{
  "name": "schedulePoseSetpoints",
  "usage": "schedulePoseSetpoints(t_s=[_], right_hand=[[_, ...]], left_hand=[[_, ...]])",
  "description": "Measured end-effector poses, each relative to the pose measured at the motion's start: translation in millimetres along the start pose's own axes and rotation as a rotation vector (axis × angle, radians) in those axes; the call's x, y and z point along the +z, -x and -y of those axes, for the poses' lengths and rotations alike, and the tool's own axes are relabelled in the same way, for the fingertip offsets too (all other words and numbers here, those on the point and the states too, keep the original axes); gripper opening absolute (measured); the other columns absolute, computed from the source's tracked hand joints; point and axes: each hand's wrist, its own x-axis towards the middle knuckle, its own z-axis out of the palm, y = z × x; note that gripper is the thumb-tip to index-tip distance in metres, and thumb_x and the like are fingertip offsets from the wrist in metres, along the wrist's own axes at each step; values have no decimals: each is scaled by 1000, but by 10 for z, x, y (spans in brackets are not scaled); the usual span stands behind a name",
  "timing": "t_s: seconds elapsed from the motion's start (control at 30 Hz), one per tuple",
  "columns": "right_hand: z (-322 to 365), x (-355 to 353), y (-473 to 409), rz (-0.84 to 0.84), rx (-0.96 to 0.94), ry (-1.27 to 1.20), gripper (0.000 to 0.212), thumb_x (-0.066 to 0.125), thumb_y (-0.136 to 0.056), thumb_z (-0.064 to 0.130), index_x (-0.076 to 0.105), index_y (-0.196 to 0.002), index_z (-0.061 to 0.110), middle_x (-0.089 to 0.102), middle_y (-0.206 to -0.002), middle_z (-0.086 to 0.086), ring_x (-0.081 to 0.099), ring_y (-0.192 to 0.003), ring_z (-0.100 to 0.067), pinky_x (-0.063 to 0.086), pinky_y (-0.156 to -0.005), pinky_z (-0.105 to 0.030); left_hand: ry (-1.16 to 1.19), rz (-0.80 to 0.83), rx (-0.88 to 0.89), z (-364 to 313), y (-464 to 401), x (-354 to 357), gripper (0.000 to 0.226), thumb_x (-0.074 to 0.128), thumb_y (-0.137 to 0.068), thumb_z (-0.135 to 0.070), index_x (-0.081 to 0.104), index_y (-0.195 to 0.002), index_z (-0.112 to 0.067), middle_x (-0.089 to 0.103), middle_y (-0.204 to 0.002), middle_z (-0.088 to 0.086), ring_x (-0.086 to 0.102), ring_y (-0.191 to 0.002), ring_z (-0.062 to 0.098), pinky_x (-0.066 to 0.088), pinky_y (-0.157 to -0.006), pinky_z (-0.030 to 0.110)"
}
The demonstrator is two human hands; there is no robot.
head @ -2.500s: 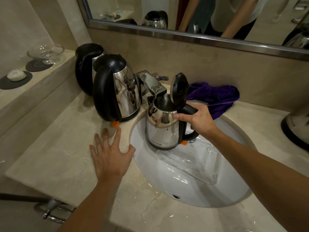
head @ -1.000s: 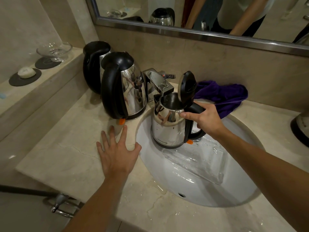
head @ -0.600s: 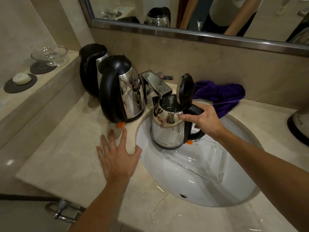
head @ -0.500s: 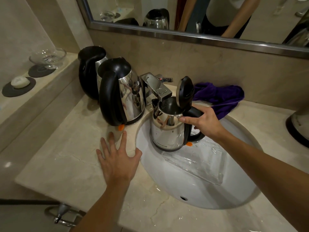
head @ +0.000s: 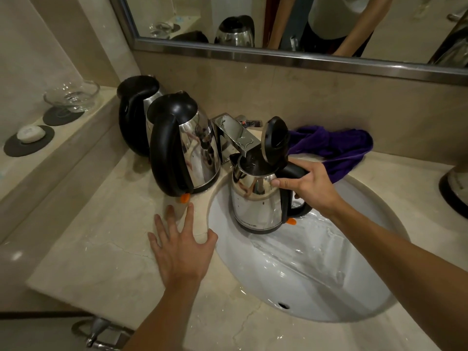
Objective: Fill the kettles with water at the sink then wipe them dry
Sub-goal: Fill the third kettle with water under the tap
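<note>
My right hand (head: 307, 188) grips the black handle of a steel kettle (head: 255, 203) held in the white sink (head: 329, 282), its lid (head: 274, 139) flipped up and its mouth under the chrome tap (head: 234, 135). My left hand (head: 181, 247) rests flat, fingers spread, on the marble counter (head: 101, 249) at the sink's left rim. Two more steel kettles with black handles stand left of the tap, one in front (head: 182, 148) and one behind (head: 135, 112). A purple cloth (head: 334, 145) lies crumpled behind the sink.
Part of another kettle (head: 454, 191) shows at the right edge. A raised ledge at left holds a glass dish (head: 72, 96) and a soap bar (head: 30, 133) on dark mats. A mirror (head: 291, 24) runs along the back wall. A towel bar (head: 98, 333) sits below the counter's front edge.
The kettle stays under the tap in my right hand and my left hand stays flat on the counter. Only the view has shifted slightly.
</note>
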Motion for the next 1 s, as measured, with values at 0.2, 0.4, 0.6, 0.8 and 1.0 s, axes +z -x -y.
schedulePoseSetpoints(t_s=[0.2,0.4,0.6,0.8,1.0], right_hand=[[-37,2,2,-35,-56,36,52,89,-78,32,72,-126,21,76,-110,3,70,-105,-15,59,-91,-40],[-41,28,91,-91,-95,29,51,86,-72,42,76,-118,21,78,-101,6,72,-100,-15,59,-93,-41],[-15,46,95,-112,-84,50,52,83,-71,46,76,-118,26,77,-99,14,71,-98,-8,56,-87,-23],[-10,60,102,-115,-84,54,49,84,-73,39,75,-119,24,77,-99,20,71,-98,-6,54,-85,-16],[31,66,115,-118,-82,69,48,83,-73,38,72,-119,26,76,-97,21,71,-95,-5,53,-83,-13]], left_hand=[[-10,-15,3,11,-9,17,81,33,-88,-72,11,-161,-43,12,-169,5,2,-156,32,12,-124,54],[0,-17,0,6,-4,7,83,24,-83,-72,15,-160,-42,15,-169,5,3,-156,32,11,-124,54],[-8,-12,11,26,-7,23,82,28,-85,-71,15,-160,-41,15,-169,6,5,-156,33,14,-123,56],[-13,-3,17,38,0,40,82,32,-87,-72,11,-161,-41,13,-169,7,4,-156,34,12,-124,55],[-7,41,22,27,-8,14,80,36,-89,-70,14,-160,-39,13,-169,8,3,-156,35,7,-123,55]])
